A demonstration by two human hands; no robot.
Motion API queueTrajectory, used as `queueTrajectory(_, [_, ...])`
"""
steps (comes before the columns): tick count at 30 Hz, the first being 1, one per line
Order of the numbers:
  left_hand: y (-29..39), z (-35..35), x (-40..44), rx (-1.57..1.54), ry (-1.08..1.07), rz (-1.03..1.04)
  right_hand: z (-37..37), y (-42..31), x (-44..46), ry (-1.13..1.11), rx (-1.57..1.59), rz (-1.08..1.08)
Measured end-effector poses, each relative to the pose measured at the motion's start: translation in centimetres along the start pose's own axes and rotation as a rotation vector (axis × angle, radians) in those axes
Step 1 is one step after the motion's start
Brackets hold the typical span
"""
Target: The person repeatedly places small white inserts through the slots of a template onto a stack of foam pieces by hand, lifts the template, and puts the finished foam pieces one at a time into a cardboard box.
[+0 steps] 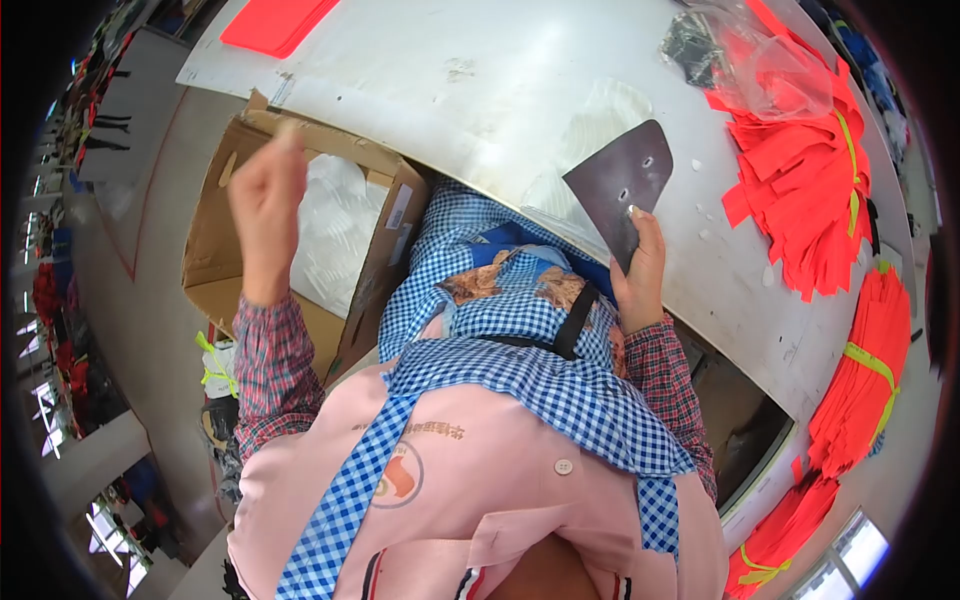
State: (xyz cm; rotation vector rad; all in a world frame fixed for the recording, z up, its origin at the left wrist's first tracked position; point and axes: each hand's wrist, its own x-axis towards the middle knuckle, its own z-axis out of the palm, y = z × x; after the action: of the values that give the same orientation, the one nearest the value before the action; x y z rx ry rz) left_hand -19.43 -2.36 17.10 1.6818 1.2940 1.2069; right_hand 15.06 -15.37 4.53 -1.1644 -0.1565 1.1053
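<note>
My right hand grips the lower end of a dark, flat plate with small holes, thumb on its face. The plate is tilted up over the table's near edge. Behind it, clear plastic film pieces lie on the table. My left hand is raised above an open cardboard box, its fingers curled together and slightly blurred at the tips. Whatever those fingers may hold is hidden. Inside the box, beside that hand, is a pile of clear plastic pieces.
Orange-red fabric strips, tied with yellow-green bands, lie on the white table at right. A clear plastic bag rests on them. More tied bundles hang along the right edge. A flat orange-red stack is at the far left.
</note>
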Motion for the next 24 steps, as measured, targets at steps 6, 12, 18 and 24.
queueTrajectory(6, [14.5, 5.6, -4.0, -1.005, -0.598, 0.37, -0.1, -0.1, 0.0, 0.042, 0.005, -0.16])
queueTrajectory(12, [16.3, 5.3, -8.2, -0.957, -0.624, 0.244, -2.0, -1.2, 1.6, -0.03, -0.015, -0.272])
queueTrajectory(18, [16.7, 5.2, -11.3, -0.784, -0.386, -0.239, -2.9, -1.8, 3.9, -0.083, -0.181, -0.331])
queueTrajectory(24, [1.0, 18.2, -2.8, 0.151, -0.682, 0.512, -2.5, -4.4, 3.9, 0.008, -0.025, -0.374])
